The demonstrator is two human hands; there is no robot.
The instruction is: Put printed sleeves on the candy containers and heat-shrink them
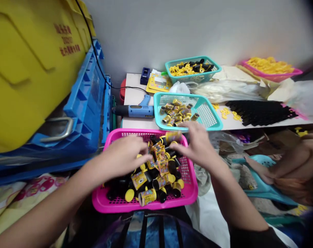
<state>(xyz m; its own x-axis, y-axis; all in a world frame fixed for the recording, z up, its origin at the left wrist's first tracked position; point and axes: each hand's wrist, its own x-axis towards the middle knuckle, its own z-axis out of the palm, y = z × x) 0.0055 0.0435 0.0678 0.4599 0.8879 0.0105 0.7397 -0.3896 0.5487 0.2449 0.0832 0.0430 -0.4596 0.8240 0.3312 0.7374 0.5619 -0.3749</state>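
Observation:
A pink basket in front of me holds a heap of black and yellow plastic parts, small sachets and several yellow-labelled tubes. Over its left half is my left hand, fingers curled and thumb close to them; whatever they hold is hidden. My right hand hovers at the basket's upper right. Between its thumb and fingertips shows a small yellow-labelled tube, blurred by motion. Just beyond, a teal basket contains several similar tubes.
A blue heat gun lies on the white table, left of the teal basket. Behind stand another teal basket and a pink one of yellow parts. Black pieces lie rightward. Blue crates border the left. Another person's leg is at right.

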